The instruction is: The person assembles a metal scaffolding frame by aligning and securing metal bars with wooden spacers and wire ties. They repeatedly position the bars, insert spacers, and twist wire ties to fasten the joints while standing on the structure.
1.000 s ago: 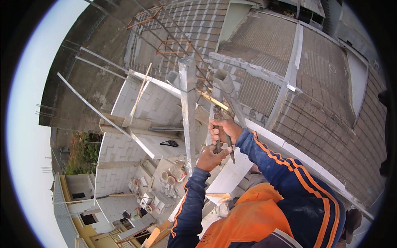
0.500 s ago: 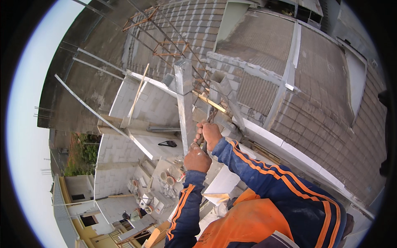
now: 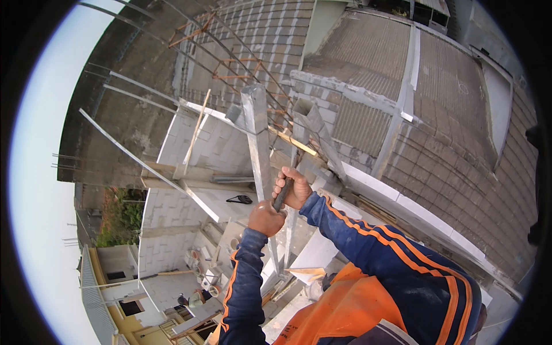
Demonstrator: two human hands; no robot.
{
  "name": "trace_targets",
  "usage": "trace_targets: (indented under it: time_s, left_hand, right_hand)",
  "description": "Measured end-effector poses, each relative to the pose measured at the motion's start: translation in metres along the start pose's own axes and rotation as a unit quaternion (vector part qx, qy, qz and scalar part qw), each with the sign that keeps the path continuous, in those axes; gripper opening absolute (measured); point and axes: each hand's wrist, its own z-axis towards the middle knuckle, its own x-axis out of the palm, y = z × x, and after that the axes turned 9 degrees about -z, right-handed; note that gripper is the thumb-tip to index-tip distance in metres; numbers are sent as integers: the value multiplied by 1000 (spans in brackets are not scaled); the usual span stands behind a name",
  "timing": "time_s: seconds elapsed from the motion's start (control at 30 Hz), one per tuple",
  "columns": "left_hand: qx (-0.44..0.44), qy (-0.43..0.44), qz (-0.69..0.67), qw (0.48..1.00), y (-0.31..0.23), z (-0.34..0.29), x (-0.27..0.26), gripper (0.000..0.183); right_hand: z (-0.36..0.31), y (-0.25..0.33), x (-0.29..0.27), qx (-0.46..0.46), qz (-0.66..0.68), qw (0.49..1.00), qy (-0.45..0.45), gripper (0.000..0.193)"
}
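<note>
Both my hands are in front of me, closed around a dark, narrow metal bar. My left hand wraps its lower end, and my right hand holds it higher up. The bar's exact kind is not clear, since my fingers cover much of it. Just left of the hands a grey metal channel post rises at a slight lean. Beyond my right hand a second metal channel slants. A dark wire runs across the first post, and a yellowish wooden strip lies behind it.
A rebar cage extends at the upper left. Tiled roofs fill the right side, bordered by a white ledge. Lower left, light block walls stand far below. A black looped object rests on a slab.
My left hand has shifted slightly left and my right hand slightly right, so more of the dark bar shows between them. The view has tilted a little.
</note>
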Motion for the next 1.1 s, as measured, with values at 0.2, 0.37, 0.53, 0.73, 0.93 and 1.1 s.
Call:
trace_targets:
  time_s: [0.2,0.37,0.53,0.73,0.93,1.1]
  left_hand:
    - [6,-44,-24,999,10,2,22,37]
    - [21,-27,-56,998,8,1,23,36]
    - [-16,103,-138,985,19,14,-10,30]
    - [-23,221,-272,936,46,35,-9,27]
    - [-47,294,-460,837,58,36,5,33]
    - [-66,326,-551,766,53,33,19,34]
  right_hand:
    - [4,-3,-13,-5,-48,998,-29,21]
    - [1,-4,-10,-16,-78,995,-57,26]
    - [5,-11,5,-42,-103,987,-120,31]
    - [3,-11,11,-72,-143,970,-182,30]
    - [0,-2,-3,0,-111,990,-90,40]
    - [-1,8,-5,-1,-207,976,-68,48]
